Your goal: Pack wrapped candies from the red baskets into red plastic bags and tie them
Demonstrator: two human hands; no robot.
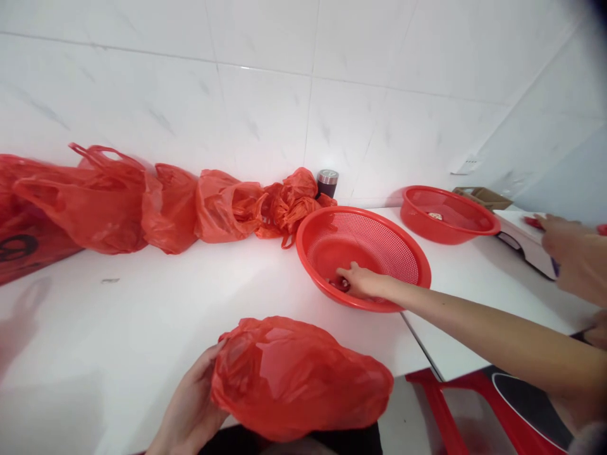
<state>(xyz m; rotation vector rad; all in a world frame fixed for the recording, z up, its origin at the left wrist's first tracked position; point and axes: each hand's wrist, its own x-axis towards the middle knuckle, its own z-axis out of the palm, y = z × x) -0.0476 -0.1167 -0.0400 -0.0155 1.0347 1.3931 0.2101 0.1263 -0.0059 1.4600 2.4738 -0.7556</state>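
Observation:
My left hand (192, 401) grips the left side of a crumpled red plastic bag (303, 379), which hangs over the table's front edge; its fingers are partly behind the bag. My right hand (363, 280) reaches down into a red perforated basket (417, 268), fingers curled around small dark red pieces (342, 284) on its bottom. What kind of pieces these are is too small to tell. The bag's contents do not show.
Several filled red plastic bags (171, 208) line the tiled wall beside a dark tumbler (327, 183). A second red basin (441, 237) and a brown box (484, 196) stand at the right. A co-worker's hand (562, 237) is over a white board (526, 243). A red stool (439, 404) stands below.

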